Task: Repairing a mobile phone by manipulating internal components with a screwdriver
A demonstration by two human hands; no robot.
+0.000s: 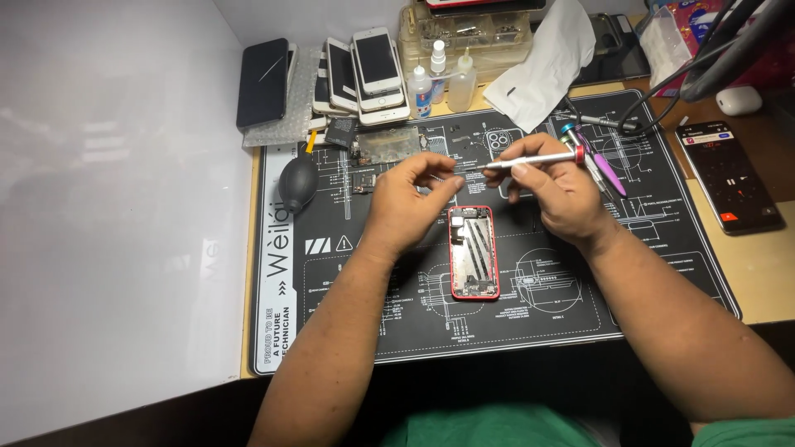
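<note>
Both bare forearms come in from the near edge and angle toward each other, so the hands meet around the middle. Left hand (407,197) is loosely curled, thumb and forefinger pinched together at the tips, pointing right. Right hand (556,186) sits just beside it, palm down, fingers wrapped in a pen-style grip, wrist bent slightly. Fingertips nearly touch.

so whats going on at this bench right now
A person is working over an opened red phone lying on a black repair mat. The right hand holds a thin silver screwdriver level above the phone, its tip pointing at the left hand, whose fingertips are pinched together at that tip. Whether something tiny sits between them is too small to tell. A stack of phones, two small bottles and a black air blower sit at the back.
</note>
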